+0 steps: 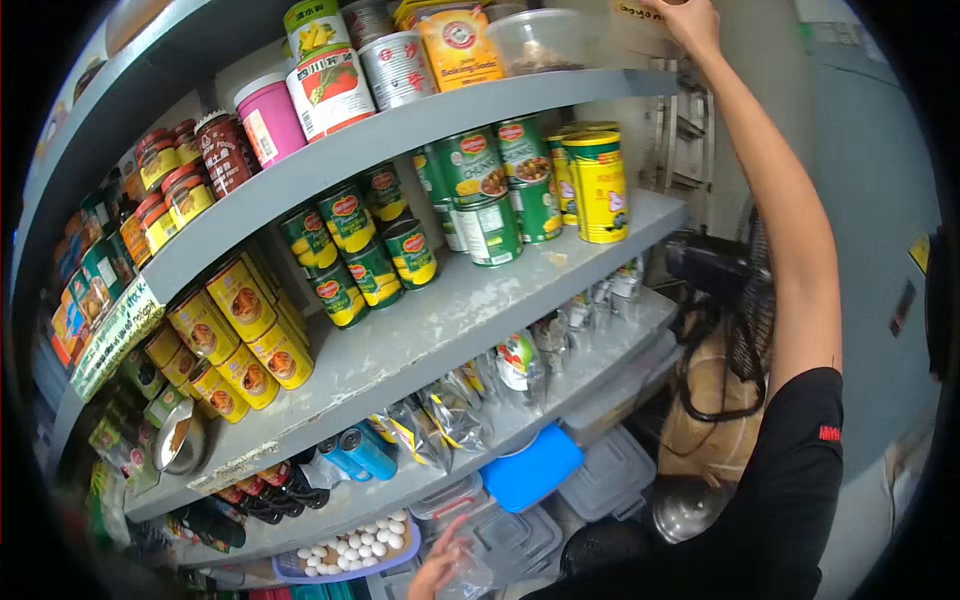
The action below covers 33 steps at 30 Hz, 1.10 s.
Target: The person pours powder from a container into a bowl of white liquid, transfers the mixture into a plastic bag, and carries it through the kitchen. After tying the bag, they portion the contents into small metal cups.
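Note:
My right hand (690, 22) is raised to the top shelf's right end, its fingers closed on the rim of a clear container (640, 28) with handwriting on it. Left of that container stand a clear tub (543, 42) with pieces inside and an orange baking soda package (458, 45). Down at the bottom, my left hand (445, 562) is near the stacked lidded bins, with its fingers apart. A clear, wrinkled plastic piece (472, 578) lies beside it; whether the hand touches it I cannot tell.
Grey shelves (450, 325) hold green cans (488, 230), yellow cans (600, 190) and foil packs. Below are a purple egg tray (350, 572), a blue lid (532, 468) and grey bins (607, 472). A black fan (715, 260) stands at the right.

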Motion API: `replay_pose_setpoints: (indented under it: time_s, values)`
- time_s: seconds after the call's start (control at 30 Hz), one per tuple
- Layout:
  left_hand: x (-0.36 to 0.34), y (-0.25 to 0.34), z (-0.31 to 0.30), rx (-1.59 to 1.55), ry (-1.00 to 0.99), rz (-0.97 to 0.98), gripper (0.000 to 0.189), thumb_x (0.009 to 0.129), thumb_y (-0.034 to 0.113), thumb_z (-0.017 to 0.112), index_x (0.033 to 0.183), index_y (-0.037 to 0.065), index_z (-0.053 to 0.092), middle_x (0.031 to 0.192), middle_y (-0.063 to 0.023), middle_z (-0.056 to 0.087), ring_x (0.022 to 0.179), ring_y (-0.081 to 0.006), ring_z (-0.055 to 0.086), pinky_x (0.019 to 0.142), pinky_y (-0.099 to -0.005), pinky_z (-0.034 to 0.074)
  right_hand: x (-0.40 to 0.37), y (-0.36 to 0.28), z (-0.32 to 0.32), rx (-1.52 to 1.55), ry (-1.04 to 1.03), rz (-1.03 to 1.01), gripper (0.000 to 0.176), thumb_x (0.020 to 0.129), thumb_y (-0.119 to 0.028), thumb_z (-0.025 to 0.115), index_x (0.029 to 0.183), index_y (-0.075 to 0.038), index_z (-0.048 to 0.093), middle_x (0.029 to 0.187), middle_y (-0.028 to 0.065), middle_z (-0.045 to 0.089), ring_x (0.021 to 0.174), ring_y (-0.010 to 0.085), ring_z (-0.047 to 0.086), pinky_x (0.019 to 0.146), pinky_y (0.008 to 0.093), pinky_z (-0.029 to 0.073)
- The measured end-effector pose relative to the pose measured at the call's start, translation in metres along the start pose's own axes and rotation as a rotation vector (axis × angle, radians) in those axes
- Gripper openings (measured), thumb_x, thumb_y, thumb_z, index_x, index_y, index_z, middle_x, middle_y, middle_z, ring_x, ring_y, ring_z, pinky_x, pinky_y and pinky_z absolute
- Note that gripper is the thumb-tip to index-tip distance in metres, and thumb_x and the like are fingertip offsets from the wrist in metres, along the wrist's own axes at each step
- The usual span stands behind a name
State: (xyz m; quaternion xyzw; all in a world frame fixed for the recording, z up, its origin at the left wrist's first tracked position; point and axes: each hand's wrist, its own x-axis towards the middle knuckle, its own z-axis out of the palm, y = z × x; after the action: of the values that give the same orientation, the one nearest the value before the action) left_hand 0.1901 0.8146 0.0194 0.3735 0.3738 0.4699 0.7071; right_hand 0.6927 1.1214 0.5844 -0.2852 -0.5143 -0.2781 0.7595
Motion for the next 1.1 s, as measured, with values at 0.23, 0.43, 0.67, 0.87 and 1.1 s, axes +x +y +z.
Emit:
replay_pose_setpoints:
  time_s: [0.23, 0.43, 0.67, 0.87, 1.1]
  values:
    - [-0.076, -0.025, -0.047, 0.429, 0.524, 0.046, 0.052, 0.073, -0.012, 0.061, 0.118, 0.010, 0.050, 0.095, -0.0003, 0.053, 0.086, -0.0112, 0.051, 0.073, -0.0258, 0.046, -0.021, 0.102, 0.109, -0.061, -0.233, 0.207, 0.068, 0.066, -0.024, 0.073, 0.126, -0.006, 0.046, 0.118, 0.0156, 0.056, 0.111, 0.0273, 0.052, 0.091, 0.0387, 0.043]
    - [-0.123, 0.010, 0.001, 1.080, 0.819, -0.019, 0.007, 0.074, 0.008, 0.063, 0.080, 0.004, 0.060, 0.067, -0.0087, 0.059, 0.065, -0.0151, 0.055, 0.063, -0.0336, 0.045, -0.009, 0.183, 0.151, -0.300, -0.550, -0.256, 0.048, 0.087, -0.030, 0.058, 0.122, 0.002, 0.050, 0.117, 0.0167, 0.057, 0.107, 0.0281, 0.055, 0.090, 0.0382, 0.043]
    - [-0.199, 0.056, -0.003, 0.857, 1.114, 0.375, 0.008, 0.073, -0.003, 0.060, 0.080, 0.000, 0.059, 0.079, -0.0078, 0.061, 0.072, -0.0181, 0.060, 0.068, -0.0296, 0.047, -0.110, 0.077, 0.106, 0.206, 0.063, -0.225, 0.030, 0.085, -0.028, 0.063, 0.094, 0.000, 0.067, 0.088, 0.0154, 0.067, 0.076, 0.0274, 0.062, 0.072, 0.0373, 0.050]
    - [-0.270, 0.126, -0.021, 0.435, 1.090, 0.808, 0.023, 0.079, 0.007, 0.062, 0.098, 0.003, 0.050, 0.088, -0.0051, 0.059, 0.071, -0.0114, 0.057, 0.064, -0.0243, 0.047, -0.329, -0.267, 0.028, 1.073, -0.849, -0.010, 0.019, 0.089, -0.007, 0.048, 0.102, 0.001, 0.059, 0.098, 0.0121, 0.062, 0.093, 0.0221, 0.058, 0.088, 0.0351, 0.044]
    - [-0.316, 0.153, -0.062, 0.396, 0.816, 0.935, 0.025, 0.085, 0.011, 0.058, 0.105, 0.005, 0.043, 0.099, -0.0128, 0.061, 0.074, -0.0154, 0.062, 0.056, -0.0265, 0.052, -0.469, -0.575, -0.041, 1.499, -1.449, 0.206, 0.067, 0.068, -0.019, 0.074, 0.127, -0.003, 0.047, 0.129, 0.0163, 0.049, 0.124, 0.0304, 0.042, 0.100, 0.0396, 0.034]
